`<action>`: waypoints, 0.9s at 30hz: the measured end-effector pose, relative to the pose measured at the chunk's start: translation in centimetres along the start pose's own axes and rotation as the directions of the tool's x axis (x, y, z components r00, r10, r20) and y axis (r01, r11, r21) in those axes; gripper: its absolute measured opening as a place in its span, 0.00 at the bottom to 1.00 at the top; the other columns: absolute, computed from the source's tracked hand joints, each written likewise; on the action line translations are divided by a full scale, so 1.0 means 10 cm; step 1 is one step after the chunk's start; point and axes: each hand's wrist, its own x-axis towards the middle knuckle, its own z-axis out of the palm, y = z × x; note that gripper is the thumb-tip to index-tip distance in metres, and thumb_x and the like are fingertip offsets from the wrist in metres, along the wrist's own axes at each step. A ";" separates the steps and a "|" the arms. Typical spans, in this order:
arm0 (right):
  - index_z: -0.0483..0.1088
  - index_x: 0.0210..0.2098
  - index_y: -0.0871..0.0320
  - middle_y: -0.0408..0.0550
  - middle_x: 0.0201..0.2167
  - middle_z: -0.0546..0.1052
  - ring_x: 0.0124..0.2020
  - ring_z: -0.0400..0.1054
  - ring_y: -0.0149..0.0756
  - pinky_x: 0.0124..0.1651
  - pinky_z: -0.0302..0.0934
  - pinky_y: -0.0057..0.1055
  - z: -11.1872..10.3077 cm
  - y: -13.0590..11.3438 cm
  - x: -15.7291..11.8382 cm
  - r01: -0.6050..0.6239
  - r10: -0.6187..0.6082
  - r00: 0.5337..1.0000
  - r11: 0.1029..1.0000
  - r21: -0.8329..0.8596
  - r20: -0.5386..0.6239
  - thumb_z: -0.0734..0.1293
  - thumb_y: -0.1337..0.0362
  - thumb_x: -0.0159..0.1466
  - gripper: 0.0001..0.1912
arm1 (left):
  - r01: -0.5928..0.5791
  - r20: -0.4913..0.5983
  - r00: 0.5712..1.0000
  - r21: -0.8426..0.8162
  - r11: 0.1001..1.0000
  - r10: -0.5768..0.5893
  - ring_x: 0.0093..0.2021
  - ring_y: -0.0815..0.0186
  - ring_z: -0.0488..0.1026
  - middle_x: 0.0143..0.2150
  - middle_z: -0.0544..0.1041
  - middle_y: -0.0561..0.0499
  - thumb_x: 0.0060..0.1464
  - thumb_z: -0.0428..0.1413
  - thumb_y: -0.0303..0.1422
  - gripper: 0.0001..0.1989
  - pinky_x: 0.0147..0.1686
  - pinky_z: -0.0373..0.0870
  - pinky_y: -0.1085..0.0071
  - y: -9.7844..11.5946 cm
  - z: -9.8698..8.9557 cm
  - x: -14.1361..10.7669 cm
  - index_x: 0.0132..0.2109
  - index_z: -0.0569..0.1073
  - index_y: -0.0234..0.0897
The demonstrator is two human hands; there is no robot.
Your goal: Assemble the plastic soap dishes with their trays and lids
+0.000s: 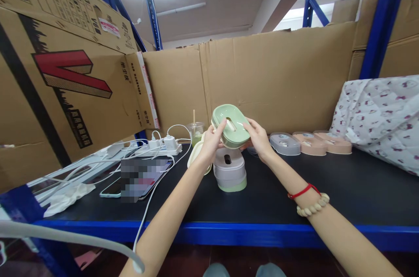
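Observation:
A green oval plastic box (238,132) with a slot in its face is held up and tilted between my hands. My left hand (212,139) grips its left side, the thumb lying on top near the slot. Around the right edge, my right hand (258,137) is closed with its thumb on the rim. Below stands a lilac-grey oval box (230,172) with a dark slot in its top and a green base. Behind my left hand leans a cream oval piece (195,154), partly hidden.
Several clear-covered oval cases (284,143) lie at the right by a patterned fabric bag (379,124). A power strip (160,149) with cables, a tablet (144,178) and a drink cup (196,130) are at the left. Cardboard (278,80) walls the back.

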 end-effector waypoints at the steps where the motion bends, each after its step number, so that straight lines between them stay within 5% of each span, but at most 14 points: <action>1: 0.70 0.45 0.55 0.45 0.31 0.76 0.20 0.63 0.29 0.15 0.60 0.26 -0.01 0.01 0.01 0.015 -0.015 1.000 1.000 -0.025 -0.005 0.66 0.53 0.51 0.24 | 0.000 -0.011 1.000 0.007 1.000 0.000 0.34 0.63 0.77 0.36 0.79 0.46 0.45 0.60 0.43 0.17 0.30 0.74 0.71 -0.01 0.00 0.00 0.39 0.72 0.36; 4: 0.70 0.47 0.55 0.47 0.35 0.76 0.23 0.66 0.32 0.19 0.63 0.28 -0.04 0.05 0.04 0.037 -0.037 0.999 0.993 -0.108 0.011 0.64 0.52 0.52 0.25 | 0.008 -0.040 0.999 0.005 1.000 -0.008 0.33 0.62 0.77 0.34 0.79 0.45 0.47 0.59 0.43 0.16 0.30 0.74 0.70 -0.01 0.01 0.00 0.38 0.73 0.36; 7: 0.69 0.50 0.53 0.50 0.43 0.75 0.35 0.70 0.39 0.34 0.68 0.36 -0.07 0.08 0.05 0.179 -0.186 0.983 0.960 -0.217 -0.011 0.63 0.50 0.55 0.26 | 0.064 -0.035 0.997 -0.022 0.998 -0.065 0.35 0.60 0.78 0.34 0.80 0.43 0.50 0.57 0.42 0.15 0.34 0.75 0.68 0.00 0.02 0.00 0.38 0.74 0.34; 10: 0.68 0.52 0.49 0.51 0.51 0.70 0.49 0.67 0.44 0.50 0.63 0.44 -0.08 0.11 0.02 0.423 -0.428 0.901 0.827 -0.371 0.075 0.66 0.48 0.54 0.28 | 0.116 -0.026 0.993 -0.061 0.991 -0.117 0.37 0.60 0.78 0.36 0.80 0.43 0.53 0.55 0.40 0.14 0.37 0.75 0.66 0.01 0.03 0.00 0.39 0.75 0.34; 12: 0.71 0.48 0.47 0.50 0.54 0.67 0.54 0.63 0.46 0.55 0.58 0.46 -0.07 0.14 0.00 0.499 -0.470 0.864 0.751 -0.433 0.182 0.69 0.48 0.51 0.27 | 0.134 -0.017 0.991 -0.099 0.986 -0.136 0.38 0.60 0.78 0.36 0.80 0.43 0.55 0.52 0.43 0.15 0.37 0.75 0.65 0.01 0.03 0.01 0.39 0.75 0.36; 23: 0.77 0.39 0.50 0.50 0.47 0.73 0.51 0.66 0.45 0.56 0.58 0.45 -0.06 0.15 -0.01 0.544 -0.488 0.839 0.761 -0.354 0.240 0.72 0.49 0.48 0.21 | 0.199 -0.114 0.968 -0.186 0.962 -0.222 0.34 0.62 0.78 0.36 0.80 0.43 0.60 0.44 0.43 0.20 0.32 0.75 0.68 0.02 0.03 0.03 0.43 0.75 0.34; 27: 0.77 0.39 0.47 0.48 0.47 0.73 0.51 0.66 0.45 0.56 0.58 0.46 -0.08 0.14 -0.01 0.569 -0.480 0.821 0.734 -0.369 0.310 0.74 0.52 0.46 0.20 | 0.195 -0.034 0.978 -0.199 0.960 -0.206 0.36 0.60 0.78 0.35 0.80 0.43 0.59 0.42 0.49 0.25 0.32 0.75 0.67 0.02 0.02 0.00 0.42 0.76 0.35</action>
